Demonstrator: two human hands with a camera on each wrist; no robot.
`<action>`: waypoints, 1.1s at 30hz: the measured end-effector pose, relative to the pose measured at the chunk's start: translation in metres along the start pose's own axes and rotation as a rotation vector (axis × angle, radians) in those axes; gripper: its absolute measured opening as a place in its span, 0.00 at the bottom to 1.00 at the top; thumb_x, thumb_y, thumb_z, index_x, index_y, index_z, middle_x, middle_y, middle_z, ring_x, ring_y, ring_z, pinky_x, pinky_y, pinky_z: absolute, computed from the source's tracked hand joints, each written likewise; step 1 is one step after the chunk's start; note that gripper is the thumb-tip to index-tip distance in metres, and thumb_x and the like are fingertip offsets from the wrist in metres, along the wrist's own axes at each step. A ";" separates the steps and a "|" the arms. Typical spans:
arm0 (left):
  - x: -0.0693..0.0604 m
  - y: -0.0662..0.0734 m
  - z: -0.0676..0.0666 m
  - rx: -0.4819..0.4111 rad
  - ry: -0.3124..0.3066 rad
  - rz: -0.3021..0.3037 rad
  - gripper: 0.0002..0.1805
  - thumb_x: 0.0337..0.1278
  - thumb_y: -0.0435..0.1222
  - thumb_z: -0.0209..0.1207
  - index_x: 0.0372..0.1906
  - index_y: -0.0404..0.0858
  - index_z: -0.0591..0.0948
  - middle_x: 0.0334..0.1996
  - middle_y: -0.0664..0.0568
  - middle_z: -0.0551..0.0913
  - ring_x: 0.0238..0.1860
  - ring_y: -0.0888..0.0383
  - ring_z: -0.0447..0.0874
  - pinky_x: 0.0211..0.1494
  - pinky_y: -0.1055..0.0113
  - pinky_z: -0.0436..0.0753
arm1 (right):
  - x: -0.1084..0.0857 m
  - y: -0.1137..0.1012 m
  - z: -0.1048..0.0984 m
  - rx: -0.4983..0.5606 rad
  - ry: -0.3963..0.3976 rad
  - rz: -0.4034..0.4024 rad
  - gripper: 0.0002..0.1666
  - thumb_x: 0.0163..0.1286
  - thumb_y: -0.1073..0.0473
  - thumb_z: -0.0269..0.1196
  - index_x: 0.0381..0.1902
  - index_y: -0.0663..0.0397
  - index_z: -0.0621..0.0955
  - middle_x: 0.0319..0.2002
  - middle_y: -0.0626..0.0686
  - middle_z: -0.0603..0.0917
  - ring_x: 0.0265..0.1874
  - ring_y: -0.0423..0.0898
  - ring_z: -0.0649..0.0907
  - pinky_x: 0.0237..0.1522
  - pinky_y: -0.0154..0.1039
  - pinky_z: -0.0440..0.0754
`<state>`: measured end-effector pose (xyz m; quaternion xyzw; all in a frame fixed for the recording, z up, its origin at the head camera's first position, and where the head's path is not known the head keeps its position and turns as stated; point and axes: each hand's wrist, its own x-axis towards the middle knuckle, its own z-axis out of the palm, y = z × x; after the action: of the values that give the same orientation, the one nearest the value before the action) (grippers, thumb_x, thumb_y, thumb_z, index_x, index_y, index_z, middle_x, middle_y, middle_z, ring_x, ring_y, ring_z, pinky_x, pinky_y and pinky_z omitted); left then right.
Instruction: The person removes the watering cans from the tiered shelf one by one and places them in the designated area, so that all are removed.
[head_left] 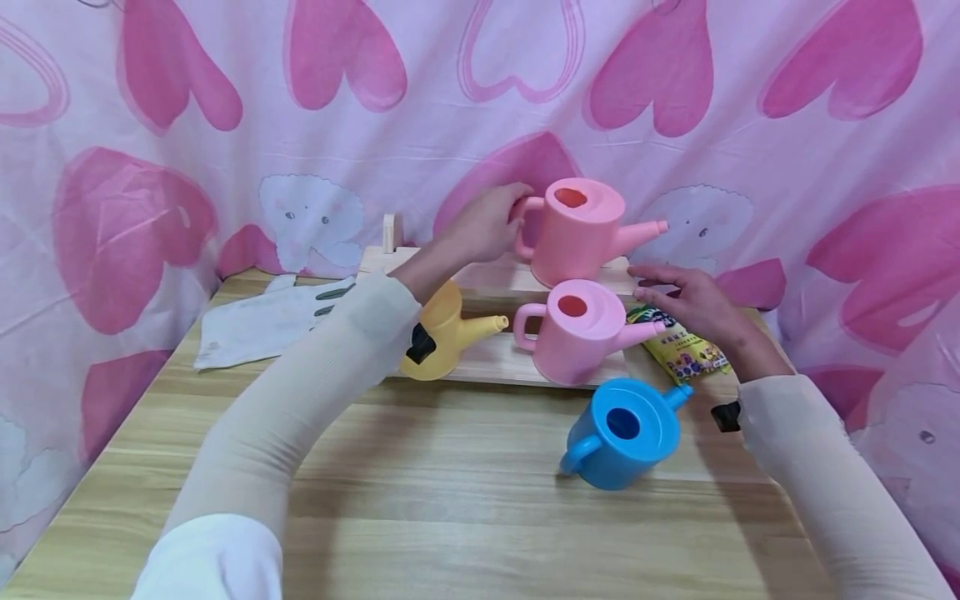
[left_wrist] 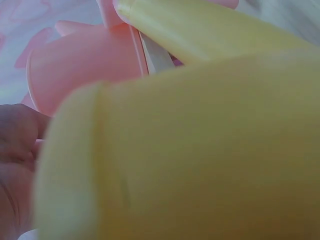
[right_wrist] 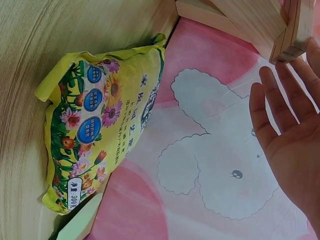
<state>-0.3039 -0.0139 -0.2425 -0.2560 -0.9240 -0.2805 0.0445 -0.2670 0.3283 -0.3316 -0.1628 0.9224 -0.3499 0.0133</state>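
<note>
My left hand (head_left: 491, 223) grips the handle of a coral-pink watering can (head_left: 573, 242), which is upright at the top tier of a small wooden stand (head_left: 495, 279). In the left wrist view, a yellow watering can (left_wrist: 200, 150) blocks most of the hand. My right hand (head_left: 690, 300) has its fingers extended to the stand's right end; in the right wrist view its fingertips meet the wooden edge (right_wrist: 295, 42). On the lower tier are a lilac-pink watering can (head_left: 577, 337) and the yellow one, partly behind my left forearm.
A blue watering can (head_left: 626, 437) stands on the wooden table (head_left: 450, 517) in front of the stand. Right of the stand lies a yellow flower-printed bag (head_left: 686, 354). White gloves (head_left: 251, 325) lie at the left. A heart-patterned curtain (head_left: 420, 150) hangs behind and at both sides.
</note>
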 end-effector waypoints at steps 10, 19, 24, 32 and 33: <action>-0.001 0.000 0.002 -0.044 -0.001 -0.056 0.14 0.76 0.32 0.54 0.61 0.37 0.78 0.48 0.49 0.81 0.46 0.54 0.78 0.52 0.69 0.79 | 0.001 -0.001 0.001 -0.006 -0.008 0.009 0.35 0.74 0.44 0.65 0.73 0.50 0.75 0.73 0.58 0.71 0.65 0.65 0.75 0.57 0.64 0.80; -0.002 -0.001 0.004 -0.045 0.019 -0.042 0.11 0.76 0.30 0.54 0.55 0.33 0.81 0.47 0.45 0.84 0.44 0.52 0.79 0.51 0.67 0.80 | 0.003 0.000 0.001 0.011 -0.005 0.004 0.33 0.74 0.45 0.66 0.72 0.50 0.76 0.73 0.57 0.72 0.65 0.64 0.76 0.57 0.64 0.80; -0.002 -0.002 0.003 -0.081 0.018 -0.062 0.11 0.75 0.30 0.55 0.56 0.33 0.81 0.44 0.48 0.82 0.43 0.54 0.78 0.46 0.69 0.79 | 0.002 0.000 0.001 0.008 -0.010 0.014 0.34 0.74 0.45 0.66 0.73 0.50 0.75 0.73 0.58 0.71 0.65 0.65 0.76 0.56 0.64 0.80; -0.001 -0.002 0.003 -0.156 0.032 -0.082 0.11 0.74 0.31 0.57 0.55 0.33 0.81 0.42 0.48 0.81 0.41 0.54 0.78 0.39 0.70 0.79 | 0.002 0.001 -0.001 0.004 -0.014 0.012 0.35 0.74 0.44 0.66 0.73 0.50 0.75 0.73 0.58 0.71 0.66 0.64 0.74 0.57 0.64 0.80; -0.002 -0.002 0.003 -0.162 0.034 -0.086 0.11 0.74 0.31 0.57 0.55 0.33 0.81 0.42 0.49 0.81 0.41 0.54 0.78 0.39 0.70 0.80 | 0.003 0.002 -0.001 0.005 -0.014 0.008 0.35 0.74 0.44 0.66 0.73 0.50 0.75 0.73 0.58 0.71 0.66 0.64 0.74 0.57 0.64 0.79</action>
<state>-0.3034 -0.0143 -0.2462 -0.2141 -0.9075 -0.3603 0.0271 -0.2699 0.3291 -0.3318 -0.1613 0.9221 -0.3510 0.0217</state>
